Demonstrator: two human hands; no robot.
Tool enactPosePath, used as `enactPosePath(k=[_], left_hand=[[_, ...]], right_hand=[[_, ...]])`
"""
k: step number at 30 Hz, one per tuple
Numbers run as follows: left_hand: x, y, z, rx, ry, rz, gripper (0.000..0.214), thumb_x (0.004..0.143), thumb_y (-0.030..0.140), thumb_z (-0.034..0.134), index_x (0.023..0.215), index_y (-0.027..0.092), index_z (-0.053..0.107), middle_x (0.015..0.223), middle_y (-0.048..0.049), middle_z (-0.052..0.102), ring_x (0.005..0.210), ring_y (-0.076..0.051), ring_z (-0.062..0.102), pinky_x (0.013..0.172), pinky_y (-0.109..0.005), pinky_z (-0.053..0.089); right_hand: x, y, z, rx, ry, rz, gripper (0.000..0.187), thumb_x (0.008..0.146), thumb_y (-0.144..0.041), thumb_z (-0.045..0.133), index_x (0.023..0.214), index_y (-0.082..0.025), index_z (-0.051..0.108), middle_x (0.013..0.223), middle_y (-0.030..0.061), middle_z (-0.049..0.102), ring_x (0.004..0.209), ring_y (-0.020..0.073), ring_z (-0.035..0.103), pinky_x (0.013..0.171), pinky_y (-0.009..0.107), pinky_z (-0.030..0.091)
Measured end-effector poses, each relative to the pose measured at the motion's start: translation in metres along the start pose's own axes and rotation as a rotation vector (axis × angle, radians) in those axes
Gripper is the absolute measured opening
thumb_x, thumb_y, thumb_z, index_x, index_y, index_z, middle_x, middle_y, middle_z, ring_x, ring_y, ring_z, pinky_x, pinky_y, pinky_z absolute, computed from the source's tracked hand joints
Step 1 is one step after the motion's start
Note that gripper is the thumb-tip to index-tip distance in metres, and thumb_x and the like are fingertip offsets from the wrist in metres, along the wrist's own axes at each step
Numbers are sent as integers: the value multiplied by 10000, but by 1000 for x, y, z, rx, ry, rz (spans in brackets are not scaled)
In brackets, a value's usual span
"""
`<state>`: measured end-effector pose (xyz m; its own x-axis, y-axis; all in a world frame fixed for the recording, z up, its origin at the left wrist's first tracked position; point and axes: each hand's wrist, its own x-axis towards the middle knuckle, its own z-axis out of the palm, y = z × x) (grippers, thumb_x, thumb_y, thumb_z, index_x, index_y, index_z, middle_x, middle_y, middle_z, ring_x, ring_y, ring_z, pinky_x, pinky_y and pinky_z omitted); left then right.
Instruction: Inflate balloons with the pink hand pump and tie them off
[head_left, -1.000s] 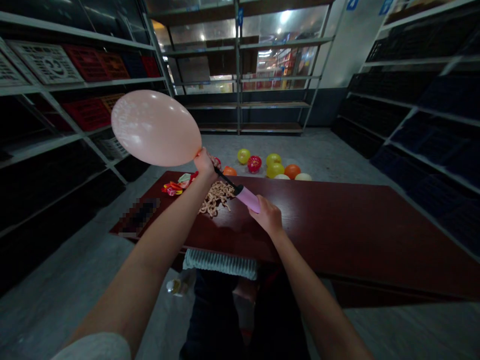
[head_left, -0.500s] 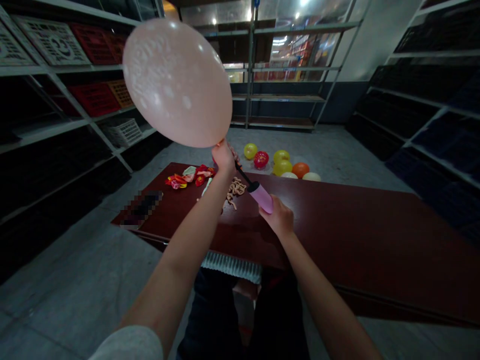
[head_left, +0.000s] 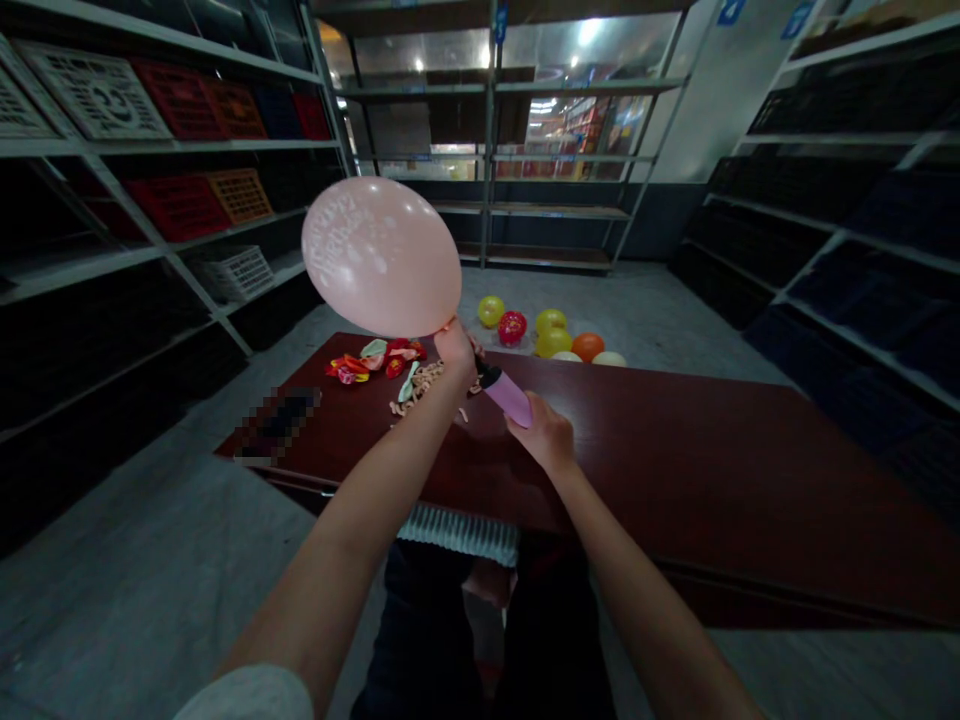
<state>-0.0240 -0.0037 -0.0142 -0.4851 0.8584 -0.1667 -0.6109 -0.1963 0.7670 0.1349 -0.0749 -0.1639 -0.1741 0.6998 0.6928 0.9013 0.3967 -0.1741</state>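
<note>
Above the far left part of the glossy, dark red-brown wooden table (head_left: 675, 450) floats an inflated, pale pink, egg-shaped rubber balloon (head_left: 382, 258), printed in white with "HAPPY Birthday" and spots. The left hand (head_left: 454, 348), over the table's far edge, pinches the balloon's neck, fingers closed together. The right hand (head_left: 546, 432), above the table's middle, is wrapped around the lower end of a smooth lilac plastic cylindrical pump (head_left: 510, 398) with a black collar; its black upper end runs up to the left hand.

On the table's left half lie a crumpled heap of red, yellow, pink and mint limp balloons (head_left: 375, 362) and a pile of tan, curly, worm-like pieces (head_left: 427, 380). A dark, flat object (head_left: 279, 424) at the table's left end is pixelated. Beyond the table's far edge, on grey floor, rest a round red balloon (head_left: 512, 328) whose pale print is too small to read, glossy yellow balloons (head_left: 553, 342) and an orange balloon (head_left: 588, 347). High behind the table, a blue wall sign (head_left: 730, 11) reads "4".
</note>
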Motion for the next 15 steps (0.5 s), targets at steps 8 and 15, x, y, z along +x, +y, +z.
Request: enactPosePath(k=[8, 15], left_hand=[[15, 82, -1, -34, -71, 62, 452, 987, 349, 553, 630, 231, 301, 403, 85, 271, 290, -74, 261, 345, -200, 208], [17, 117, 17, -36, -155, 100, 443, 964, 417, 639, 667, 229, 369, 432, 81, 290, 328, -73, 260, 377, -209, 221]], right_hand=[[-3, -1, -3, 77, 35, -31, 402, 896, -437, 654, 1182, -155, 664, 953, 101, 789, 776, 221, 734, 668, 287, 506], [-4, -1, -2, 128, 62, -41, 431, 922, -469, 617, 1197, -139, 655, 963, 120, 790, 789, 240, 751, 688, 318, 560]])
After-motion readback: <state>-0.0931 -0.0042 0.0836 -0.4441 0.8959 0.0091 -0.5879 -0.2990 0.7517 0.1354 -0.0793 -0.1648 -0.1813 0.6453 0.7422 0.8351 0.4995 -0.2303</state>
